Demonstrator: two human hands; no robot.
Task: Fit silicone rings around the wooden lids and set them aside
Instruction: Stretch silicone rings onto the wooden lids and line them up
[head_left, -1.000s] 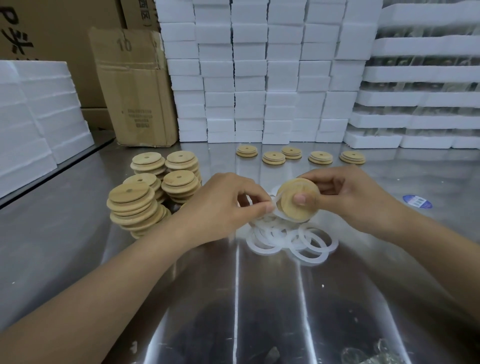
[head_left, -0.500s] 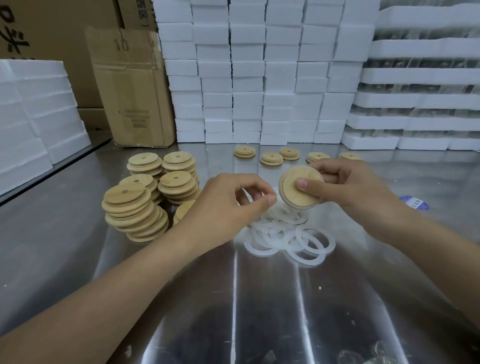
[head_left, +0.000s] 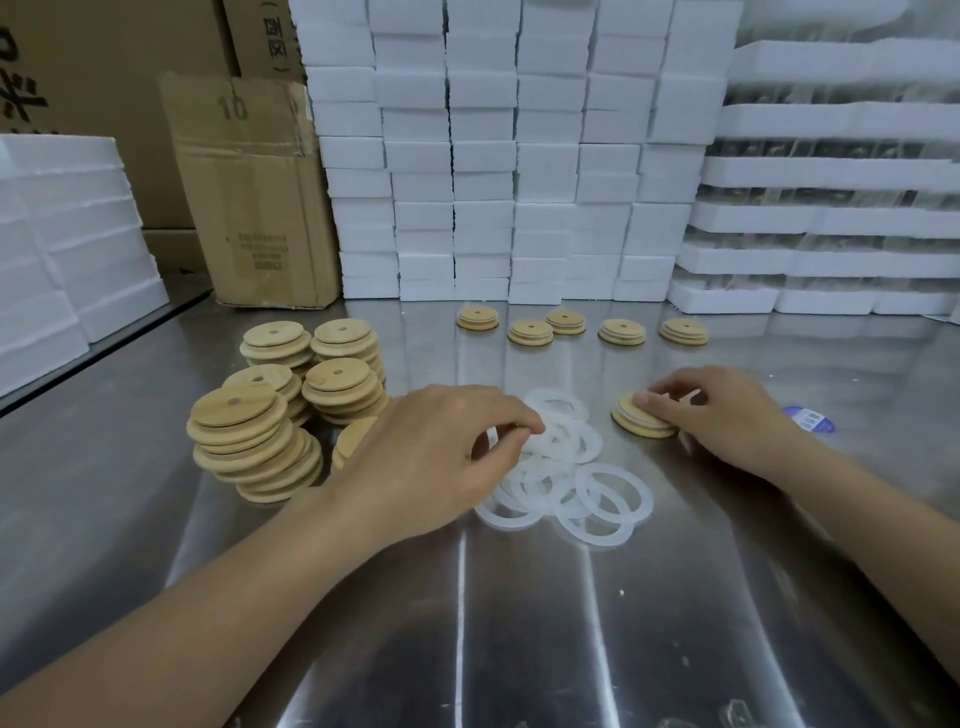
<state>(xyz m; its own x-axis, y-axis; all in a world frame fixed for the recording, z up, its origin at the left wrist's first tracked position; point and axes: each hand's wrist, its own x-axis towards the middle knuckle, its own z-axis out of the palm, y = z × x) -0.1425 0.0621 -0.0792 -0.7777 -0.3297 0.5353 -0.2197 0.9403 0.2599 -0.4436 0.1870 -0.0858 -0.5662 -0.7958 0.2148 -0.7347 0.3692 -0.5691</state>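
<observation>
My right hand (head_left: 722, 418) grips a round wooden lid (head_left: 640, 420) with a white ring around its edge, held flat on the steel table (head_left: 467, 623) to the right of the ring pile. My left hand (head_left: 436, 457) reaches over the loose pile of white silicone rings (head_left: 576, 483), its fingertips pinching at a ring on the pile's left side. Stacks of bare wooden lids (head_left: 260, 415) stand at the left. Several low stacks of lids (head_left: 576, 327) sit in a row at the back.
White foam blocks (head_left: 509, 156) are stacked along the back and on the left (head_left: 62, 249). A worn cardboard box (head_left: 254, 197) stands at the back left. A blue sticker (head_left: 808, 418) lies on the table right of my right hand.
My right hand has lowered the lid from mid-air down onto the table at the right. My left hand has let go of the lid's ring and dropped onto the ring pile.
</observation>
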